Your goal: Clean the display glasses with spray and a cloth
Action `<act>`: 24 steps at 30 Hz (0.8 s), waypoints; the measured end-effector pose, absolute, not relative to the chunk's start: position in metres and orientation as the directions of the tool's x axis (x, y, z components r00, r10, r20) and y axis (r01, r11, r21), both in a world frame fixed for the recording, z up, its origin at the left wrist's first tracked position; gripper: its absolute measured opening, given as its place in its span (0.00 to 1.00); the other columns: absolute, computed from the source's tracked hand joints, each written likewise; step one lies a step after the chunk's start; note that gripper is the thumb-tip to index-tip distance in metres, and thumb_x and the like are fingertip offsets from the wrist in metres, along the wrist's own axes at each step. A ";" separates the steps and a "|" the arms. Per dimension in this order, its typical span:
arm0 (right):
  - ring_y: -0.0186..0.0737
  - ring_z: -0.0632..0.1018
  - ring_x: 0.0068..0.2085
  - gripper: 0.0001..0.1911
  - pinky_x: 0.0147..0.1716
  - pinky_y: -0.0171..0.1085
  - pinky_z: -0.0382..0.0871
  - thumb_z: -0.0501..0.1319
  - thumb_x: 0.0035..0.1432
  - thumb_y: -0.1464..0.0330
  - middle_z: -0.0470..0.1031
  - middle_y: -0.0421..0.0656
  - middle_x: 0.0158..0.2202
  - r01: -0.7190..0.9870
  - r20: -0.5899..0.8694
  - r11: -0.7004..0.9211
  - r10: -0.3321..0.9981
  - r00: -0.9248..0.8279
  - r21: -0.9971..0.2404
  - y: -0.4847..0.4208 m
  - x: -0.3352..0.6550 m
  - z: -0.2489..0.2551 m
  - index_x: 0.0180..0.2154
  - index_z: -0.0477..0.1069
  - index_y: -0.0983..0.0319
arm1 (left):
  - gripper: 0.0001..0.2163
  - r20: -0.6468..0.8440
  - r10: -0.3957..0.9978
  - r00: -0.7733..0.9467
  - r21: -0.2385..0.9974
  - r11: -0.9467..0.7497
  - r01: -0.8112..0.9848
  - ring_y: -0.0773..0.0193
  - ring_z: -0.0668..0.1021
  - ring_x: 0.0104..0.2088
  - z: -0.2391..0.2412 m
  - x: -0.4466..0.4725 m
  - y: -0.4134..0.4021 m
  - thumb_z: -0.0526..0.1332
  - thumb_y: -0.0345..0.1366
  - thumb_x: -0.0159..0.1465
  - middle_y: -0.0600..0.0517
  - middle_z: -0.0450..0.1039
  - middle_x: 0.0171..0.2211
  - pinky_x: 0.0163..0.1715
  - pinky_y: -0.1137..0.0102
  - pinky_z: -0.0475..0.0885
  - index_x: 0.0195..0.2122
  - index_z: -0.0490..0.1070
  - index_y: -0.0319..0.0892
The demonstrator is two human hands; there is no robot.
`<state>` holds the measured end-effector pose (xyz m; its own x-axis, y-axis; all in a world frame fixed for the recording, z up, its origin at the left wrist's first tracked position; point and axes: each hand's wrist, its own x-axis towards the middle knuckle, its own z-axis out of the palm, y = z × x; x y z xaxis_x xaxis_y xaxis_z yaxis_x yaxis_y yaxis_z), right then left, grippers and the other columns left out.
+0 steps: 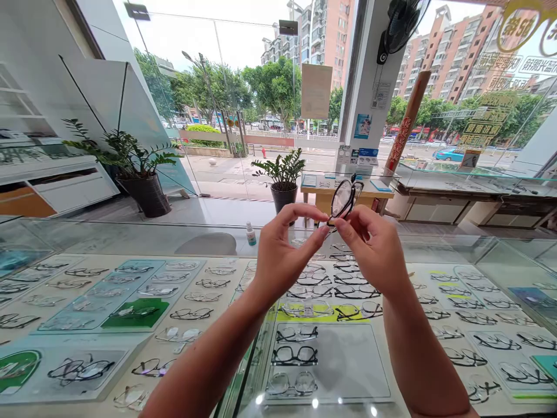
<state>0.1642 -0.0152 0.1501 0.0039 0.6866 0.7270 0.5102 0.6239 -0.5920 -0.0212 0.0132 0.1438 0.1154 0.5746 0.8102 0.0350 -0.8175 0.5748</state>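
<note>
A pair of dark-framed eyeglasses (pixel 343 198) is held up above the glass counter, tilted so that its lenses stand nearly upright. My left hand (pixel 289 241) pinches the near end of the glasses between thumb and forefinger. With curled fingers, my right hand (pixel 369 244) grips the frame from the other side, its thumb close to my left fingertips. Part of the frame is hidden behind the right fingers. Under my hands, rows of eyeglasses (pixel 295 355) lie inside the display case, some on a yellow-green strip (pixel 328 312).
On the glass top (pixel 209 232) stands a small spray bottle (pixel 251 234), left of my hands. Beyond the counter are potted plants (pixel 285 174), a small display table (pixel 322 187) and glass doors to the street. More glass cases (pixel 456 186) line the right side.
</note>
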 end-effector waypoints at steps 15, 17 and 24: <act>0.35 0.67 0.27 0.12 0.28 0.37 0.62 0.65 0.71 0.60 0.73 0.38 0.27 0.535 0.793 0.644 0.603 0.085 -0.547 -0.020 0.165 0.153 0.37 0.79 0.58 | 0.09 0.672 0.720 0.174 0.741 -0.649 -0.173 0.56 0.85 0.50 0.137 -0.022 0.032 0.69 0.46 0.71 0.49 0.85 0.44 0.55 0.58 0.77 0.41 0.76 0.47; 0.34 0.67 0.26 0.11 0.27 0.38 0.61 0.66 0.71 0.60 0.73 0.37 0.26 0.568 0.808 0.612 0.562 0.176 -0.550 -0.019 0.167 0.153 0.37 0.80 0.58 | 0.09 0.685 0.710 0.161 0.729 -0.671 -0.139 0.57 0.85 0.49 0.138 -0.023 0.032 0.69 0.45 0.72 0.48 0.85 0.44 0.55 0.59 0.77 0.42 0.76 0.47; 0.41 0.81 0.36 0.10 0.36 0.43 0.70 0.62 0.72 0.64 0.85 0.44 0.40 0.708 0.878 0.520 0.292 0.379 -0.478 -0.014 0.174 0.155 0.49 0.80 0.58 | 0.08 0.742 0.653 0.154 0.654 -0.755 0.050 0.58 0.82 0.45 0.139 -0.026 0.031 0.67 0.44 0.72 0.50 0.84 0.40 0.53 0.59 0.76 0.41 0.77 0.46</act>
<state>0.1735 -0.0142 0.1549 0.3789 0.2920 0.8782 0.7075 0.5203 -0.4783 -0.0255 0.0306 0.1389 0.1539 0.6527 0.7418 0.0503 -0.7550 0.6538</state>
